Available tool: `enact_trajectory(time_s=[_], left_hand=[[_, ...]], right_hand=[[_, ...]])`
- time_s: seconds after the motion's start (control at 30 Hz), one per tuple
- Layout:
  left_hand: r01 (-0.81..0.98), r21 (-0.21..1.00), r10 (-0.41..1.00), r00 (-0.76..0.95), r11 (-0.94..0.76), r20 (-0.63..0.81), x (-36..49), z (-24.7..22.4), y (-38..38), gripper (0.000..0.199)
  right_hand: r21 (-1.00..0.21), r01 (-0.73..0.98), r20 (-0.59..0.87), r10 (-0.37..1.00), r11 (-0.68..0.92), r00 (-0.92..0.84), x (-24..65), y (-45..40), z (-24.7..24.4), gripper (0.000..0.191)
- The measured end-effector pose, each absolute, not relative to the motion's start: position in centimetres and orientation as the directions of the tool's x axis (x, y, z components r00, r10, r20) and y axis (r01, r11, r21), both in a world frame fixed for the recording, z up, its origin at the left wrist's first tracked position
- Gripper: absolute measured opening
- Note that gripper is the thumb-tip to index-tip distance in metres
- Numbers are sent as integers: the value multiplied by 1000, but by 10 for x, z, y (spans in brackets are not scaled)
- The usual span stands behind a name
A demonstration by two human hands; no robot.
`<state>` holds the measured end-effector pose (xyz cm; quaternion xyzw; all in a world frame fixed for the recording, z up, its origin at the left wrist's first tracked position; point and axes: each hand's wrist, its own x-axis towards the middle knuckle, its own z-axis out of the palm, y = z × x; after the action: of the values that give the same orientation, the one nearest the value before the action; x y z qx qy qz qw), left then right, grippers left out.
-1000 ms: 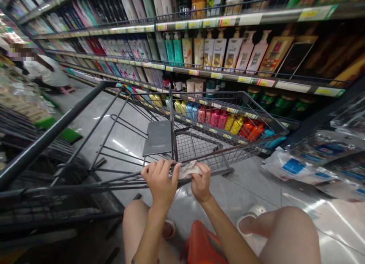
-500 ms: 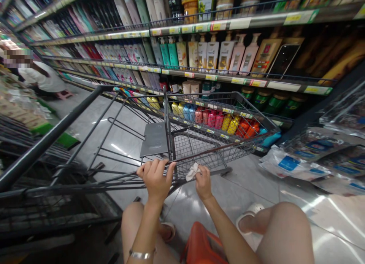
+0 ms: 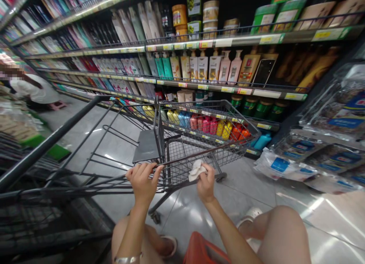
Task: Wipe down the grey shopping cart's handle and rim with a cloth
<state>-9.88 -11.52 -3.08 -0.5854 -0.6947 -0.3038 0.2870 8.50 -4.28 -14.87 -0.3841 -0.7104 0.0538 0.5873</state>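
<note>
A dark grey wire shopping cart [image 3: 196, 157] stands in front of me, its handle at the left and its basket reaching right toward the shelves. My left hand [image 3: 144, 178] is closed over the near upper rim of the cart, beside the grey seat flap [image 3: 146, 146]. To its right, my right hand [image 3: 205, 182] pinches a crumpled white cloth or tissue [image 3: 196, 170] against the near wire side of the basket. The fingertips on the cloth are partly hidden.
Shelves [image 3: 228, 87] of bottles run across the back. Plastic-wrapped packs [image 3: 322, 150] stand at the right. A person in white [image 3: 37, 89] crouches far left. An orange-red object [image 3: 199, 248] lies between my knees.
The cart and both hands have shifted slightly left in view, and the shelves sit a little lower. More of the white cloth shows, and a cart wheel has come into sight below.
</note>
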Motion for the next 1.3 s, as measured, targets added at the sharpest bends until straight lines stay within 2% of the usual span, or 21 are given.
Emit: enact_trajectory(time_s=[0.1,0.2,0.4,0.5,0.7,0.93,1.03,1.2,1.3], left_hand=[[986,97,651,-162,135,742,-106,-29,-116,26],[984,102,663,-175,148,728,-113,-27,-116,29],[978,130,678,-207,163,706,-128,-24,-118,31],[977,155,687,-214,147,694,-134,-23,-120,31],[950,284,729,-287,132,621,-143,-17,-125,28],[945,311,703,-287,98,651,-152,-19,-131,27],[949,307,713,-266,75,649,-158,-20,-133,26],[955,292,719,-239,52,653,-166,-20,-135,24],[953,299,700,-250,54,669,-167,-21,-135,24]], right_hand=[[-455,450,835,544,768,-83,68,-34,-140,27],[-400,456,830,526,795,-187,63,-28,-154,28],[-424,458,758,583,781,-293,73,-24,-201,26],[-441,432,761,583,787,-285,75,-23,-209,28],[-555,501,690,704,664,-168,99,-25,-211,30],[-556,429,775,630,712,-42,100,-28,-157,23],[-538,426,784,618,727,-64,87,-25,-150,24],[-529,445,751,643,723,-151,92,-21,-188,30],[-531,512,703,688,675,-179,107,-21,-218,29]])
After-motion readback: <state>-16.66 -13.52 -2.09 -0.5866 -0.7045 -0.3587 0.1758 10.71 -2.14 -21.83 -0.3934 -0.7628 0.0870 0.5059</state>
